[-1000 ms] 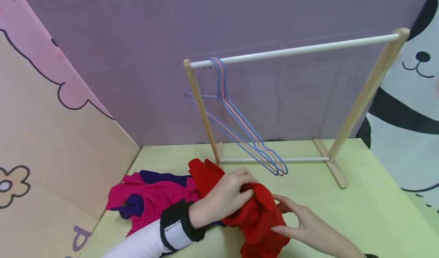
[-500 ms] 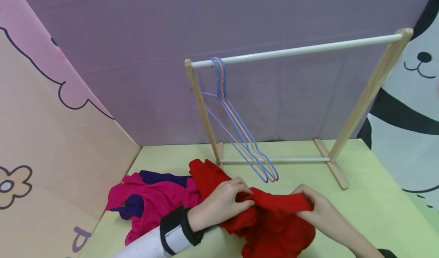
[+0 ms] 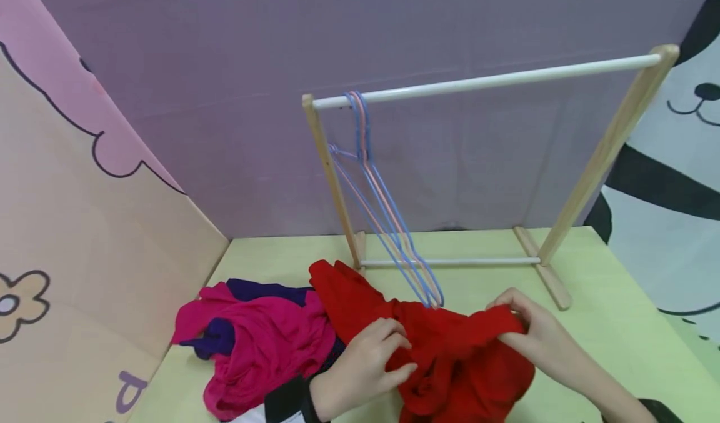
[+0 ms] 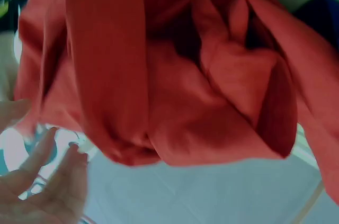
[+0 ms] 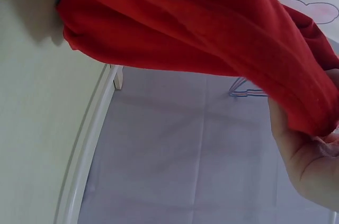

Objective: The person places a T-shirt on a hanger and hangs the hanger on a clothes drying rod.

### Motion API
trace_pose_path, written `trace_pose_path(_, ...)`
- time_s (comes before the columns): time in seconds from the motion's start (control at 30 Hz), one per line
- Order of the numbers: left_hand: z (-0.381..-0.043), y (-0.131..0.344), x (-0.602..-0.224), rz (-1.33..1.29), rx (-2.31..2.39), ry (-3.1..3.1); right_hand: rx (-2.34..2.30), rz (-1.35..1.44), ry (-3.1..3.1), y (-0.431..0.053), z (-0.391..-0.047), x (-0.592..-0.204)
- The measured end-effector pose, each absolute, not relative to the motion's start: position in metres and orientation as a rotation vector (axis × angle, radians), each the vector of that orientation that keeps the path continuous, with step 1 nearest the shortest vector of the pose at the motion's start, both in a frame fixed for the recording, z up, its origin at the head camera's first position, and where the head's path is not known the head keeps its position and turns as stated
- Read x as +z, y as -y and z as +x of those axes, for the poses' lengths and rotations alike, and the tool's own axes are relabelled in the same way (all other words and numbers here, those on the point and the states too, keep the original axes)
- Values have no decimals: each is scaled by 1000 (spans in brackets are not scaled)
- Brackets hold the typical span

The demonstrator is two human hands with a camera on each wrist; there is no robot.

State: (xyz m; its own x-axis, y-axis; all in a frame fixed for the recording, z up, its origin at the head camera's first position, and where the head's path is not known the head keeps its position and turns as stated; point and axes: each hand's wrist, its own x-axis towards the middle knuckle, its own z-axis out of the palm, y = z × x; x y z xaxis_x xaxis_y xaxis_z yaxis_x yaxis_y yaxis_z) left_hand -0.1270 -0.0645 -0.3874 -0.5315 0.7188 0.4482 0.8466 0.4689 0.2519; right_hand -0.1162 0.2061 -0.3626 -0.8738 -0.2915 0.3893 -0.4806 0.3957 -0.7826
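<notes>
A crumpled red garment [image 3: 439, 342] spreads over the front middle of the table in the head view. At its right end, my right hand [image 3: 534, 335] pinches a folded edge between thumb and fingers. The same grip shows at the right edge of the right wrist view, the cloth [image 5: 201, 28] stretching away from the hand [image 5: 307, 155]. My left hand [image 3: 368, 363] is beside the garment's left part, thumb and fingers parted with no cloth between them. In the left wrist view its fingers [image 4: 69, 176] are spread just below the red cloth [image 4: 212, 102].
Pink [image 3: 270, 329] and dark blue [image 3: 270, 292] garments lie heaped at the left. Behind stands a wooden rack with a white rail [image 3: 484, 84]. Several blue and pink hangers [image 3: 388, 217] hang at its left end, reaching down behind the red garment.
My right hand has taken the garment's edge and drawn it right, spreading the cloth. My left hand has let go and moved slightly down. The hangers have swung left.
</notes>
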Motion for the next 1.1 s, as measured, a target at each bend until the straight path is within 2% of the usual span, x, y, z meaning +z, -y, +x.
trace_pose_path(0.2, -126, 61, -406, -1502, -272, 2242, 1492, 755, 2413, -205, -120, -355)
trace_pose_path(0.33, -136, 64, -418, -1457, -45, 2223, 1524, 829, 2388, -208, -122, -350)
trace_pose_path(0.5, -150, 69, -430, -1361, 16, 2254, 1639, 830, 2454, -214, -119, -345)
trace_pose_path(0.87, -161, 73, -422, -1355, -413, 2360, 1654, 888, 2528, -226, -114, -346)
trace_pose_path(1.1, -163, 87, -397, -1288, -914, 2388, 1326, 910, 2499, -246, -117, -350)
